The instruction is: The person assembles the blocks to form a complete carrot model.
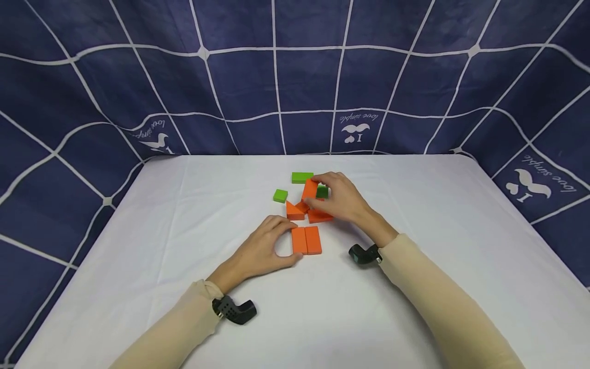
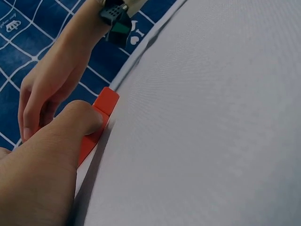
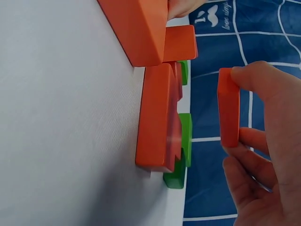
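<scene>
Cream sleeves (image 1: 161,328) lie nearest my head camera; beyond, navy cloth (image 1: 304,82) carries upside-down white print (image 1: 356,128) that I read as "love simple". On my feed, the right hand (image 1: 343,200) pinches a smooth, rectangular orange block (image 1: 310,188) raised above green pieces (image 1: 302,178) and orange pieces (image 1: 294,214), while the left hand (image 1: 260,248) pinches the left block (image 1: 299,242) of an orange pair on the white tablecloth (image 1: 295,318).

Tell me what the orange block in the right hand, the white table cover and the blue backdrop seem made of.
Held orange block: probably painted wood, possibly plastic; even, satin colour, softened edges. White table cover: likely matte cloth; faint creases show. Blue backdrop: seemingly printed fabric; its pattern bends along folds.
</scene>
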